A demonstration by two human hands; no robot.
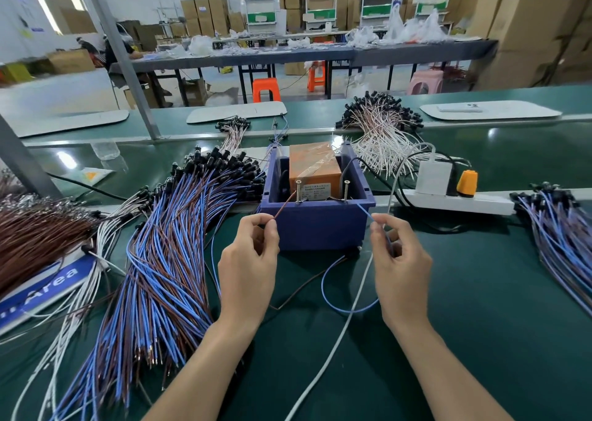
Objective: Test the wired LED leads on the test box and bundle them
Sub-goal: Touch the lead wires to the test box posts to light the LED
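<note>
At the test box (315, 228), testing stage: pinching brown lead (285, 203) with left hand (248, 260), blue lead (365, 210) with right hand (400, 260). Next, likely touching both tips to the screws (298, 190).

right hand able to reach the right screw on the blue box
Probably yes: the right hand, pinching a thin blue wire, sits just before the blue plastic box, nothing between it and the right-hand metal screw.

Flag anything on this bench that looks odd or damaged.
Nothing looks damaged or spilled. The blue test box looks improvised: two bare screws stand up at its front rim, and a taped orange block sits inside.
</note>
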